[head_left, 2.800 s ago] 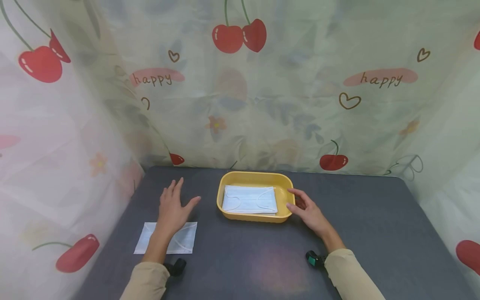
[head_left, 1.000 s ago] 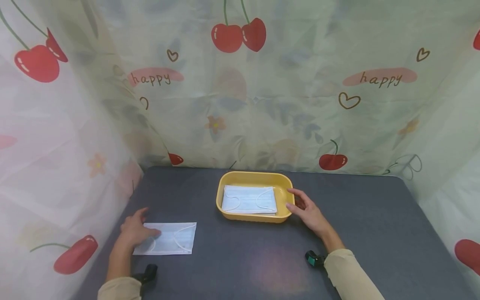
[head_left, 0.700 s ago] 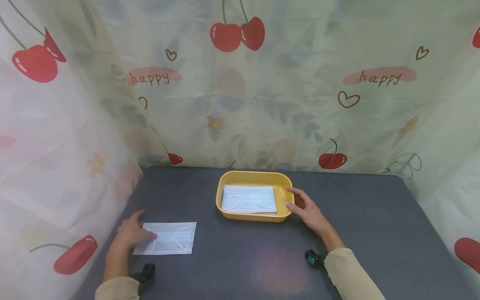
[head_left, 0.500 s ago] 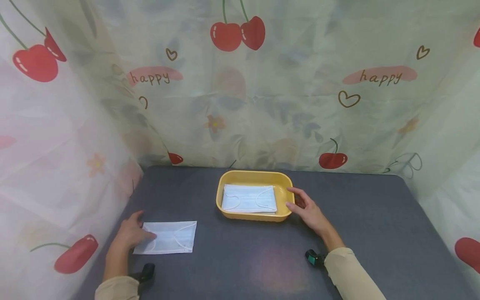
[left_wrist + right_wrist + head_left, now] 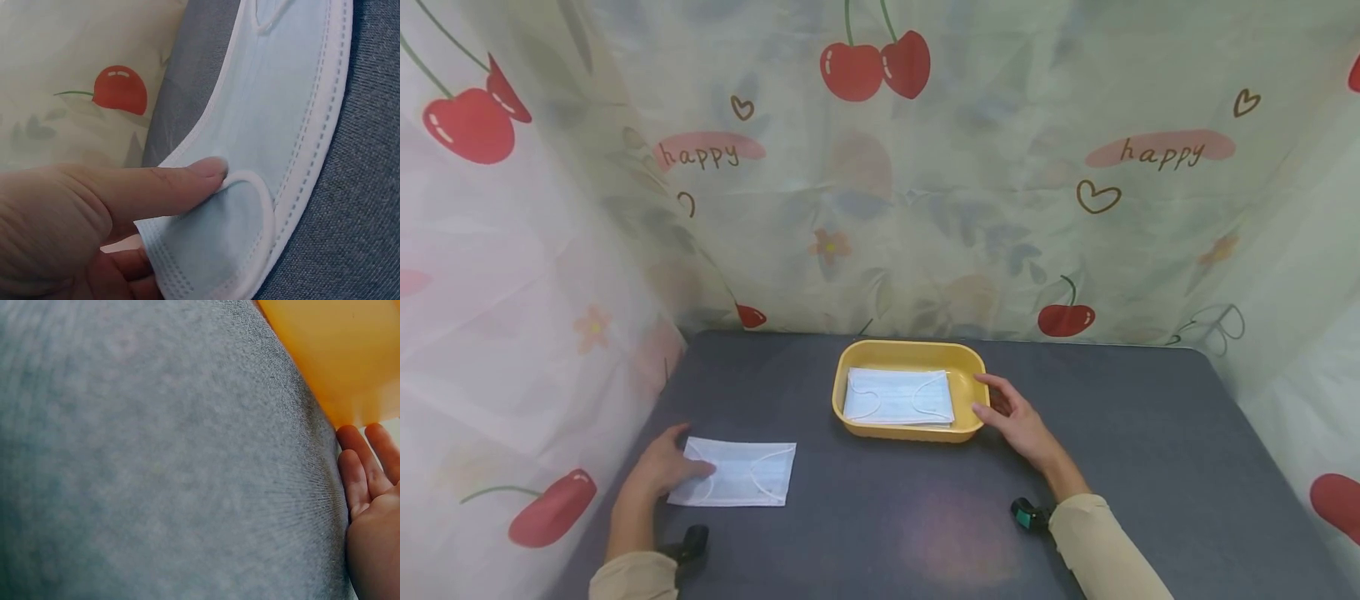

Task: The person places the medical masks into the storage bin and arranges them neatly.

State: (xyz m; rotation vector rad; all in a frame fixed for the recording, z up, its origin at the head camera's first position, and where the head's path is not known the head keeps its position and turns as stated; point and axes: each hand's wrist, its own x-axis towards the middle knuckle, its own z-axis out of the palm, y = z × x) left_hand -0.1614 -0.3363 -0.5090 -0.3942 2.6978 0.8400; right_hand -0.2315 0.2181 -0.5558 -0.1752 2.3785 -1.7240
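My left hand (image 5: 664, 465) pinches the left end of a pale blue face mask (image 5: 751, 479). In the left wrist view, its thumb (image 5: 181, 187) presses on top beside an ear loop and its fingers lie under the mask, which bends upward. My right hand (image 5: 1024, 427) holds the right end of a yellow plastic tray (image 5: 958, 433). Thumb and forefinger reach over the rim, while the other fingers (image 5: 356, 478) touch the outer wall in the right wrist view. Inside the tray lies a stack of face masks (image 5: 898, 397), ear loops on top.
A dark grey table (image 5: 880, 525) carries everything. Printed curtains (image 5: 925, 183) with cherries and the word "happy" hang behind it and on both sides. A small black wrist camera (image 5: 1026, 515) sits on my right wrist.
My left hand has come left and down from above the mask to pinch its left end. In the last half second the mask's left end has risen slightly. My right hand stays put.
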